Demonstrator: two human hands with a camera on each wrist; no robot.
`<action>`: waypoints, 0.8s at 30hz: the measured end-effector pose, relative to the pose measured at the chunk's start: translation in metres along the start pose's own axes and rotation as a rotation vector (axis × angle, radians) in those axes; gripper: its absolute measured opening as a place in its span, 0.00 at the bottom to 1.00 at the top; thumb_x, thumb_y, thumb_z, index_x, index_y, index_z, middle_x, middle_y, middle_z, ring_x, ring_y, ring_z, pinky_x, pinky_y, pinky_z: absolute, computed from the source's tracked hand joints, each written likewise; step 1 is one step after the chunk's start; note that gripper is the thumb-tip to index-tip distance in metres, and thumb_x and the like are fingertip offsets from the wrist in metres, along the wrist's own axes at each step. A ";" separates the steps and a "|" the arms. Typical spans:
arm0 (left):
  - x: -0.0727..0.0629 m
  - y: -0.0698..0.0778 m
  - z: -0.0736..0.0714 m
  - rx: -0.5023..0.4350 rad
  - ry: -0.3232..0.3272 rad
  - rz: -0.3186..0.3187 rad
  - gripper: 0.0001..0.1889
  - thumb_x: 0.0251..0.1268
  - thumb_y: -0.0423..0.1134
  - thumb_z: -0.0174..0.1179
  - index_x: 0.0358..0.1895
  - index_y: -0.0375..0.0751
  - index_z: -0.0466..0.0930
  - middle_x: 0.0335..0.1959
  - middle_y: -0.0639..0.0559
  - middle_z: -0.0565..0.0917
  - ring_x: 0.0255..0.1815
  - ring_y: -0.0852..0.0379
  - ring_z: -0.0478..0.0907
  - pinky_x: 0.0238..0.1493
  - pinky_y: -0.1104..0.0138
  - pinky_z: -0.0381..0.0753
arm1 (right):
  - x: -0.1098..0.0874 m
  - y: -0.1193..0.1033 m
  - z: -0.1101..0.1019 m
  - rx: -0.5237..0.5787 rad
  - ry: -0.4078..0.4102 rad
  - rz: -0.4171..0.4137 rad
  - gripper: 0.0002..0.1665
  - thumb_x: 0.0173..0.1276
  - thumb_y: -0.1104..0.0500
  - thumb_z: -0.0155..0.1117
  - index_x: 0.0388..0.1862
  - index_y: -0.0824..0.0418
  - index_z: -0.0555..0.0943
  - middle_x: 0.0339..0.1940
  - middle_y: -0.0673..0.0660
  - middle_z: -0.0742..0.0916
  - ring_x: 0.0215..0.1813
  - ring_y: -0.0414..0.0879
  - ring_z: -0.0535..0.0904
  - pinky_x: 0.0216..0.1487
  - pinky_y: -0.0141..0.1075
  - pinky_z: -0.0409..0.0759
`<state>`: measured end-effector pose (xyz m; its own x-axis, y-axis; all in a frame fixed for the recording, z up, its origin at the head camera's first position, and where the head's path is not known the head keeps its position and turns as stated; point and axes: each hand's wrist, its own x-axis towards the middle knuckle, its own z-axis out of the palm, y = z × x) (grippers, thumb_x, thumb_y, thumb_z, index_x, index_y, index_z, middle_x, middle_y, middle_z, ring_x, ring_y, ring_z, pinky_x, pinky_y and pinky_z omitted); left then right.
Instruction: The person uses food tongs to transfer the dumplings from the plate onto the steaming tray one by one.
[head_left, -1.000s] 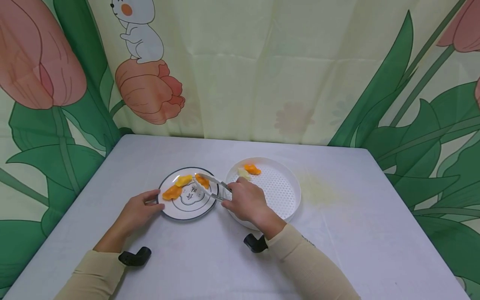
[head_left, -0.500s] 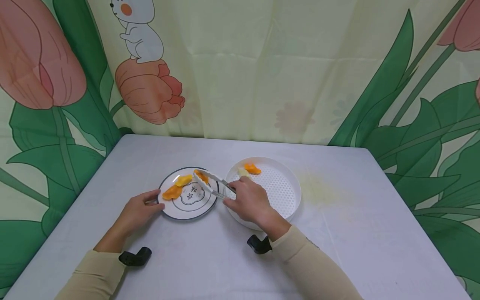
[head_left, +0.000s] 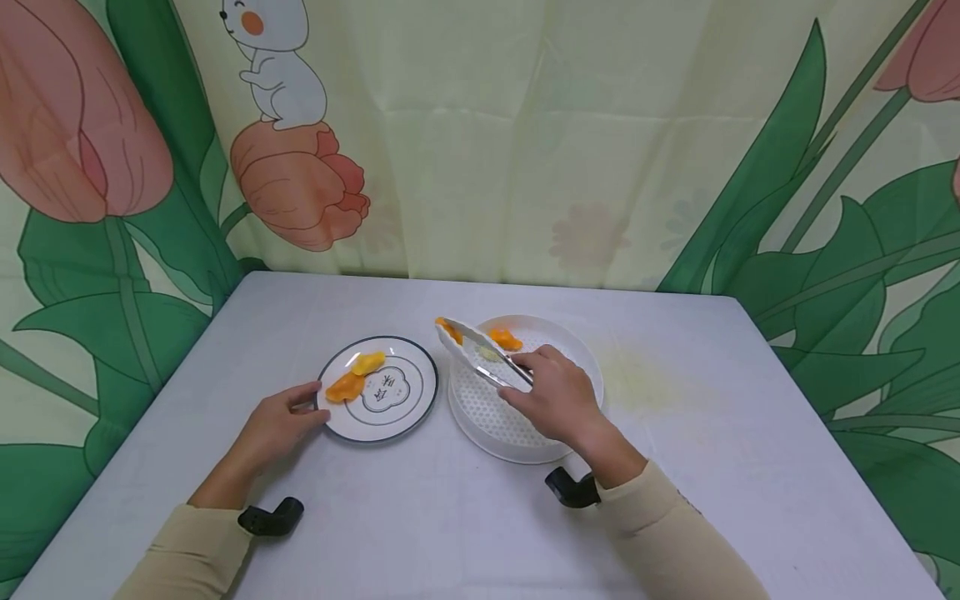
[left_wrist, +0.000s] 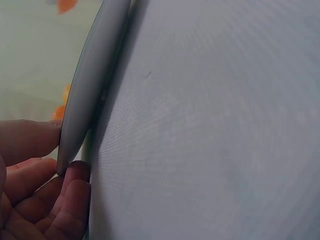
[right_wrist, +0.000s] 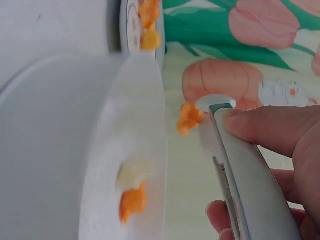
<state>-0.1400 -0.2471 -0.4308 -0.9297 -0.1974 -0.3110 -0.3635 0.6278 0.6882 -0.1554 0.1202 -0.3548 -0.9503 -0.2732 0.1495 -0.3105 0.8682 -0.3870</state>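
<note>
My left hand (head_left: 276,427) holds the near-left rim of a white plate (head_left: 405,417) with a dark edge line, thumb above and fingers at the rim, as the left wrist view shows. On the plate lie a yellow piece (head_left: 368,363) and an orange piece (head_left: 346,387), lumpy and touching. My right hand (head_left: 558,396) grips metal tongs (right_wrist: 255,185) with whitish tips. Between the tips is another orange lumpy piece (right_wrist: 189,119), raised over the left rim of a round white tray (head_left: 495,425) with a dimpled bottom.
In the tray's far left part sit an orange piece (head_left: 505,338) and a pale yellowish one (right_wrist: 134,174). The white tablecloth (head_left: 405,517) has a faint yellow stain right of the tray. A printed curtain (head_left: 480,167) hangs behind the table.
My right hand has carried the tongs and the orange piece rightward, from above the plate to the tray's left side. The left hand and plate have stayed put.
</note>
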 end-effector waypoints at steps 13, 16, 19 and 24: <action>-0.001 0.001 0.001 -0.002 0.014 0.004 0.37 0.70 0.45 0.63 0.77 0.37 0.59 0.73 0.30 0.63 0.67 0.32 0.66 0.63 0.44 0.73 | -0.012 0.048 -0.021 -0.054 0.036 0.113 0.31 0.64 0.49 0.70 0.61 0.66 0.81 0.47 0.63 0.83 0.40 0.53 0.78 0.32 0.42 0.76; -0.001 0.000 0.001 -0.005 0.016 0.007 0.37 0.70 0.45 0.63 0.77 0.37 0.59 0.73 0.30 0.63 0.67 0.32 0.66 0.63 0.44 0.73 | -0.014 0.055 -0.023 -0.061 0.032 0.126 0.31 0.64 0.49 0.69 0.61 0.66 0.81 0.47 0.64 0.83 0.41 0.54 0.78 0.33 0.43 0.77; -0.001 0.000 0.002 -0.008 0.018 0.008 0.37 0.70 0.45 0.63 0.77 0.36 0.59 0.73 0.30 0.63 0.67 0.32 0.66 0.63 0.45 0.73 | -0.014 0.062 -0.024 -0.066 0.028 0.139 0.32 0.64 0.48 0.69 0.60 0.67 0.81 0.48 0.65 0.83 0.41 0.55 0.78 0.33 0.43 0.77; -0.001 0.000 0.002 -0.011 0.017 0.006 0.37 0.70 0.44 0.63 0.77 0.37 0.59 0.73 0.30 0.63 0.68 0.32 0.65 0.63 0.45 0.73 | -0.014 0.072 -0.023 -0.076 0.015 0.175 0.32 0.64 0.48 0.69 0.61 0.68 0.80 0.49 0.67 0.82 0.42 0.57 0.79 0.34 0.44 0.78</action>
<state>-0.1391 -0.2451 -0.4316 -0.9327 -0.2067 -0.2954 -0.3584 0.6205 0.6975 -0.1636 0.1960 -0.3635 -0.9889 -0.1100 0.0996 -0.1376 0.9310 -0.3380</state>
